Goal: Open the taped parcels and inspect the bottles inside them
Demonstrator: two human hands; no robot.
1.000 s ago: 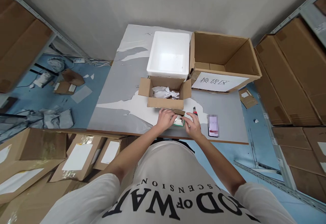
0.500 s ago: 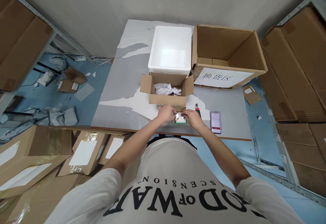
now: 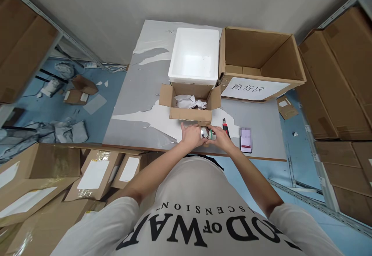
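Between my hands, near the front edge of the table, is a small, shiny silver can-like item (image 3: 205, 132) with a white and green part on its right. My left hand (image 3: 192, 136) closes on its left side, the thumb toward the small carton. My right hand (image 3: 221, 137) grips the white and green side, and fingers of both hands partly cover it. Just beyond is an open small carton (image 3: 190, 114) with crumpled white paper (image 3: 190, 101) inside. Right of my right hand lie a red and black box cutter (image 3: 226, 127) and a phone (image 3: 245, 139) with a lit screen.
Behind the carton stands a white foam box (image 3: 193, 76). Beside it is a large open cardboard box (image 3: 263, 42) with a handwritten sign (image 3: 252, 89). Taped cartons (image 3: 94, 174) are stacked at the lower left. Shelves of boxes (image 3: 334, 73) flank the table (image 3: 128, 97).
The item has turned in my hands, so its rounded silver surface now shows more. My left hand has shifted slightly right and down, from a fingertip hold to a fuller grip.
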